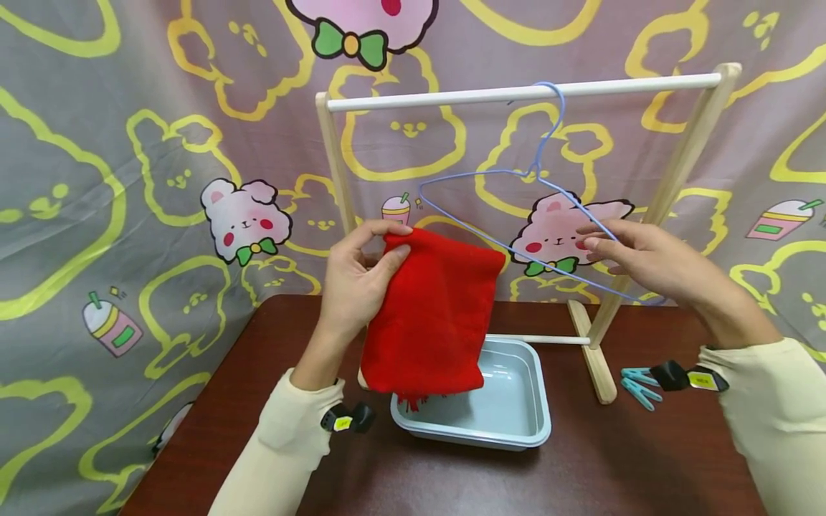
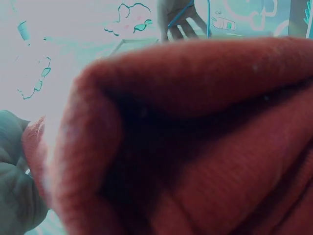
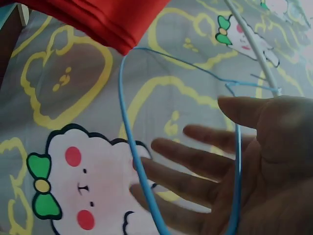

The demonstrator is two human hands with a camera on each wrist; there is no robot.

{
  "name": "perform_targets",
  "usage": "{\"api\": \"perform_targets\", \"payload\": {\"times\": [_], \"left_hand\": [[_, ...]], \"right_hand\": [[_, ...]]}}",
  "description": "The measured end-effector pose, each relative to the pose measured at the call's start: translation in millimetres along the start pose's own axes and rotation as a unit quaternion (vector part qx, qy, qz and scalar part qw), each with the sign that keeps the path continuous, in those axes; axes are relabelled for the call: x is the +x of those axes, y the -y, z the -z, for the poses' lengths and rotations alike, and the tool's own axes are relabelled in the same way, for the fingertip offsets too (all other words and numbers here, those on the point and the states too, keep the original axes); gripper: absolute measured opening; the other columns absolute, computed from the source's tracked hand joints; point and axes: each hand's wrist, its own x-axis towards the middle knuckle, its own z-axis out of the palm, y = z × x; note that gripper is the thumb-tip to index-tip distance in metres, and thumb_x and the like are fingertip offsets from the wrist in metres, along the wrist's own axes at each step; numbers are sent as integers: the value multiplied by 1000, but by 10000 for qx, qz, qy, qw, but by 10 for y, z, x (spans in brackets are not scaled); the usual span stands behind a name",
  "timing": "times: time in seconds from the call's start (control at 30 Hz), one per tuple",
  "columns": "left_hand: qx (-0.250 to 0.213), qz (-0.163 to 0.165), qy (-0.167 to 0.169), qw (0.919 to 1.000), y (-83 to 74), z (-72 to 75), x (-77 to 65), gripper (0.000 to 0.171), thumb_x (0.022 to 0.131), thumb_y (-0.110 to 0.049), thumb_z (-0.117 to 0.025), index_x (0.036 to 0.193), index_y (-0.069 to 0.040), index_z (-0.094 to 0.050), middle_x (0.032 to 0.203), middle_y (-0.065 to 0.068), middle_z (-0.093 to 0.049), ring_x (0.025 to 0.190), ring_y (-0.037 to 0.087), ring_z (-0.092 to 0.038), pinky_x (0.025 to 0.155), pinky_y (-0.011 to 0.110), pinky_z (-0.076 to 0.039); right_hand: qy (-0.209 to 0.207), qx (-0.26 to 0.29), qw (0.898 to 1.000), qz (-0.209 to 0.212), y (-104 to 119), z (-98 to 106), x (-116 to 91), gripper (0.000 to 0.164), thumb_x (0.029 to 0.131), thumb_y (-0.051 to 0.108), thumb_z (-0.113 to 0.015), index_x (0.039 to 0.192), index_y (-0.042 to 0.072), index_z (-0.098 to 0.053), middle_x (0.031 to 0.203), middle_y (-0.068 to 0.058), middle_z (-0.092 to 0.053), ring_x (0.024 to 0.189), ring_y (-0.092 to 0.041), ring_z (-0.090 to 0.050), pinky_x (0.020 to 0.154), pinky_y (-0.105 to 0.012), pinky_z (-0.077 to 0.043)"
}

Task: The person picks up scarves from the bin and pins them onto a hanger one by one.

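Note:
My left hand (image 1: 355, 283) pinches the upper left corner of a folded red scarf (image 1: 439, 315), thumb in front. The scarf hangs upright with a short fringe at its bottom; its folded layers (image 2: 195, 63) fill the left wrist view. A blue wire hanger (image 1: 534, 170) hangs by its hook from the rack, tilted down to the right. At the hanger's right arm is my right hand (image 1: 665, 261). Its fingers (image 3: 190, 164) are spread and nearly straight, with the wire passing between thumb and fingers. The scarf's upper right corner overlaps the hanger's lower wire in the head view.
The rack has a white top bar (image 1: 439, 98) and wooden legs (image 1: 600, 373). A light blue basin (image 1: 538, 419) stands on the dark table (image 1: 258, 430), partly behind the scarf. Turquoise clothespins (image 1: 641, 390) lie at the right. A patterned curtain (image 1: 161, 287) hangs behind.

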Motion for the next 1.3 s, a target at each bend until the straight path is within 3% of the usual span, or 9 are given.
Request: {"api": "perform_targets", "payload": {"times": [0.07, 0.13, 0.2, 0.4, 0.47, 0.57, 0.73, 0.87, 1.3], "left_hand": [[18, 4, -8, 10000, -14, 3, 0, 20, 93, 4, -73, 113, 2, -71, 111, -3, -70, 60, 14, -67, 60, 23, -56], [30, 11, -14, 10000, -23, 9, 1, 21, 93, 4, -72, 114, 2, -71, 111, -5, -70, 61, 14, -69, 61, 23, -57], [37, -12, -16, 10000, -28, 15, 5, 20, 94, 4, -72, 114, 2, -71, 111, -4, -70, 63, 15, -70, 63, 23, -58], [89, -139, 39, 9999, -19, 25, 19, 19, 94, 3, -72, 113, 1, -72, 113, 9, -69, 65, 16, -72, 65, 24, -60], [104, -143, 51, 9998, -23, 22, 21, 18, 94, 2, -73, 112, 1, -72, 113, 9, -69, 66, 16, -72, 66, 25, -61], [135, -124, 26, 9998, -28, 14, 26, 17, 94, 1, -73, 111, 0, -72, 112, 9, -70, 62, 15, -71, 64, 24, -60], [310, -66, 64, 9995, -36, -6, 36, 17, 93, 3, -74, 109, -1, -74, 113, 9, -72, 60, 14, -67, 63, 22, -58], [555, -68, 180, 9983, -52, -21, 43, 19, 92, 5, -73, 109, -3, -75, 113, 9, -73, 62, 15, -65, 63, 21, -56], [797, 150, 309, 9962, -60, 13, 25, 18, 94, 3, -73, 110, -4, -74, 110, 8, -71, 72, 19, -68, 69, 22, -59]], "right_hand": [[214, 267, 9994, -76, -52, 2, 15, 47, 113, 30, -45, 151, 2, -49, 120, 28, -64, 101, 13, -64, 82, -18, -57], [467, 545, 9974, -97, -91, 4, 28, 49, 115, 29, -40, 153, -1, -44, 118, 32, -62, 103, 9, -67, 83, -21, -59], [638, 618, 9959, -162, -109, 6, 35, 50, 115, 31, -38, 154, 0, -42, 121, 27, -63, 102, 5, -69, 83, -24, -60], [945, 778, 9921, -282, -113, -20, 29, 54, 116, 34, -34, 158, 1, -39, 139, -8, -64, 104, -5, -73, 82, -32, -63], [1031, 1028, 9889, -291, -122, -40, 17, 50, 116, 35, -33, 157, 10, -43, 134, -9, -69, 103, -10, -75, 83, -32, -63], [1138, 1464, 9825, -165, -127, -73, 1, 43, 116, 36, -32, 153, 19, -49, 123, 2, -75, 102, -17, -78, 83, -33, -64], [1011, 1567, 9819, 336, -126, -98, -11, 34, 117, 31, -31, 142, 30, -54, 123, 17, -74, 98, -18, -79, 80, -32, -64], [695, 1339, 9881, 303, -126, -77, -29, 30, 116, 32, -32, 133, 37, -57, 119, 19, -72, 93, -15, -78, 77, -29, -63], [672, 1174, 9866, 911, 6, -11, -61, 43, 117, 31, -29, 153, 27, -51, 132, 19, -70, 100, -17, -75, 79, -31, -63]]}}
